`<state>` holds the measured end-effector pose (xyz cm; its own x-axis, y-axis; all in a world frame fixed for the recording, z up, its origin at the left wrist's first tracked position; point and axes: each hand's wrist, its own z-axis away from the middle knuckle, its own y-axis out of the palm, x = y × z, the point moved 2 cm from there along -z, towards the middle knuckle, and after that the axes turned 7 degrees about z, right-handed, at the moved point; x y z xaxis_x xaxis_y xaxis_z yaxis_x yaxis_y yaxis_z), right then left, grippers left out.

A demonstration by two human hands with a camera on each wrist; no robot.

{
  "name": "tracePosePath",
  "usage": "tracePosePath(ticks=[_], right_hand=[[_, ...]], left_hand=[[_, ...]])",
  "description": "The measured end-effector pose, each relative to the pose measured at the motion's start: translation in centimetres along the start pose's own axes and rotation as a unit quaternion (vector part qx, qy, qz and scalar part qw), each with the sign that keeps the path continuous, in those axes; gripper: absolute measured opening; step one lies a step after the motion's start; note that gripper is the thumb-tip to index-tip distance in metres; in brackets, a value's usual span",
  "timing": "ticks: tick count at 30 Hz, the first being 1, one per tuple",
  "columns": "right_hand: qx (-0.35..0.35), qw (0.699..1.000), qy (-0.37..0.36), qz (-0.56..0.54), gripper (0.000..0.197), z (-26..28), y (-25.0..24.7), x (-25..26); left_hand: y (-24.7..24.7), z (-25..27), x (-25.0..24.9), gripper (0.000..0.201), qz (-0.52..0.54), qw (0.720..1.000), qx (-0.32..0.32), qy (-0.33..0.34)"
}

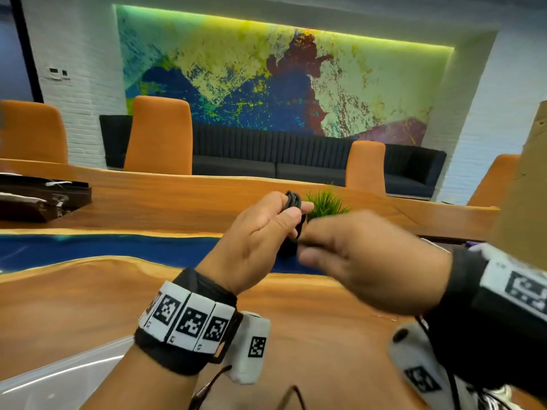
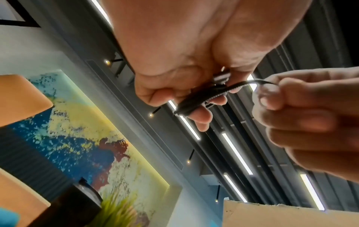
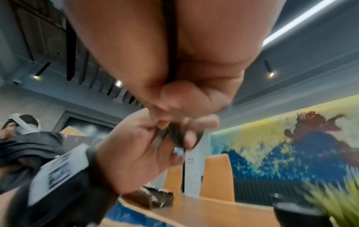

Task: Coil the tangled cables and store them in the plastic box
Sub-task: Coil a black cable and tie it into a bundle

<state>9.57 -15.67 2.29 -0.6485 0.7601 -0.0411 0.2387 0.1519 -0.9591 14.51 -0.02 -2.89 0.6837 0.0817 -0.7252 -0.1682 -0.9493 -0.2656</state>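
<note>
A black cable [image 1: 293, 202] is bunched into a small coil, raised above the table in front of me. My left hand [image 1: 291, 216] grips the coil between thumb and curled fingers; in the left wrist view the bundle [image 2: 198, 99] lies across those fingers. My right hand [image 1: 305, 247] pinches a loose strand [image 2: 258, 82] that leads off the coil, close beside the left hand. The right wrist view is blurred; it shows the dark cable [image 3: 174, 136] between both hands. Part of a clear plastic box [image 1: 59, 371] shows at the lower left, near my left forearm.
The wooden table [image 1: 118, 306] has a blue resin strip across it. A potted green plant [image 1: 325, 205] stands just behind my hands. A dark case [image 1: 44, 199] lies far left, a cardboard box [image 1: 527, 173] at right. Orange chairs [image 1: 159, 137] line the far side.
</note>
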Motion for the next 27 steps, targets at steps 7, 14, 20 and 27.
tracePosePath(ticks=[7, 14, 20, 27], right_hand=[[-0.213, 0.976, 0.034, 0.021, 0.014, -1.7, -2.1, -4.8], [0.001, 0.984, 0.136, -0.114, 0.015, -0.2, 6.1, -4.6], [0.079, 0.993, 0.024, -0.079, 0.014, 1.2, 1.6, 0.7], [-0.193, 0.979, 0.062, -0.028, 0.012, -1.6, -2.9, -4.8]], left_hand=[[1.6, 0.5, -0.7, 0.027, 0.225, 0.965, 0.086, -0.108], [0.4, -0.2, -1.3, 0.021, 0.463, 0.884, -0.021, -0.062], [-0.1, 0.1, 0.6, 0.034, -0.058, 0.998, 0.016, -0.010], [1.7, 0.3, -0.3, 0.031, 0.090, 0.991, 0.055, -0.087]])
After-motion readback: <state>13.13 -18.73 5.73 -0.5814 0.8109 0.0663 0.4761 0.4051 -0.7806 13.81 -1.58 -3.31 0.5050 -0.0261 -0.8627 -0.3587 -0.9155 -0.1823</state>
